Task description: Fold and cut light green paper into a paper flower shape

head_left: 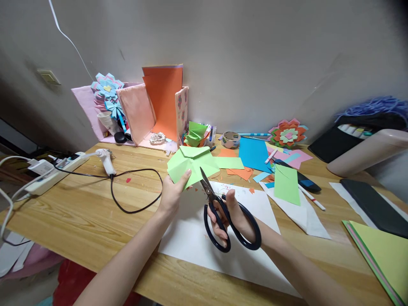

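Note:
In the middle of the head view, my left hand (174, 189) pinches the lower edge of a creased light green paper (193, 161) with a shaped outline. My right hand (231, 216) grips a pair of scissors (208, 189) with large black loop handles, some fingers through one loop and the thumb at the other. The blades point up and left, close to the paper's right lower edge; I cannot tell whether they touch it. Below both hands lies a large white sheet (191, 238) with small coloured scraps on it.
Behind stand a pink holder (137, 112) with orange paper, a tape roll (230, 139) and a layered paper flower (288, 134). Right of my hands are blue paper (254, 153), a green rectangle (286, 185) and a marker (312, 197). A black cable (137, 211) loops at left near a power strip (54, 174).

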`<state>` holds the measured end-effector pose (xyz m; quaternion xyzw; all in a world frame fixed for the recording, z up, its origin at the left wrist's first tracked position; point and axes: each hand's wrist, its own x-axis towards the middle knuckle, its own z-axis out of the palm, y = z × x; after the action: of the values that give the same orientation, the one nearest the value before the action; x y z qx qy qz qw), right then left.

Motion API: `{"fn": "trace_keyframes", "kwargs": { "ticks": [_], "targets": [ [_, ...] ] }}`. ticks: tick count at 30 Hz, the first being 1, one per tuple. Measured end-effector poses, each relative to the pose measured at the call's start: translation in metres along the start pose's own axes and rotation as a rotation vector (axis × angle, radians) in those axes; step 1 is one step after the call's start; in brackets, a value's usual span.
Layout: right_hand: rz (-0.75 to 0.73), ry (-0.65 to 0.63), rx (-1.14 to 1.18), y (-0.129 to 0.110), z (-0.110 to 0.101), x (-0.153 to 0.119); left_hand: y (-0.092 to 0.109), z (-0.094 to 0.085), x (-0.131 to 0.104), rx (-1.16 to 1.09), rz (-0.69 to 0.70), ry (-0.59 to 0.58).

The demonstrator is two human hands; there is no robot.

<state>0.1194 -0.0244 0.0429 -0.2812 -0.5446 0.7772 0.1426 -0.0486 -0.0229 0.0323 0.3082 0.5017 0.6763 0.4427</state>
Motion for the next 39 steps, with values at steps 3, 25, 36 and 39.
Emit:
{"fn": "trace_keyframes", "kwargs": {
  "ticks": [3,25,36,39],
  "targets": [
    [-0.028,0.021,-0.031,-0.002,0.002,-0.001,0.000,-0.001,0.000,0.006,-0.003,0.006],
    [-0.121,-0.037,-0.105,0.001,0.008,-0.008,0.006,0.002,-0.005,-0.038,0.058,-0.046],
    [-0.118,0.061,-0.109,0.003,0.015,-0.011,0.001,0.002,-0.004,-0.018,0.066,-0.073],
    [-0.119,0.075,-0.129,-0.001,0.018,-0.014,0.002,0.003,-0.004,-0.023,0.068,-0.071]
  ]
}}
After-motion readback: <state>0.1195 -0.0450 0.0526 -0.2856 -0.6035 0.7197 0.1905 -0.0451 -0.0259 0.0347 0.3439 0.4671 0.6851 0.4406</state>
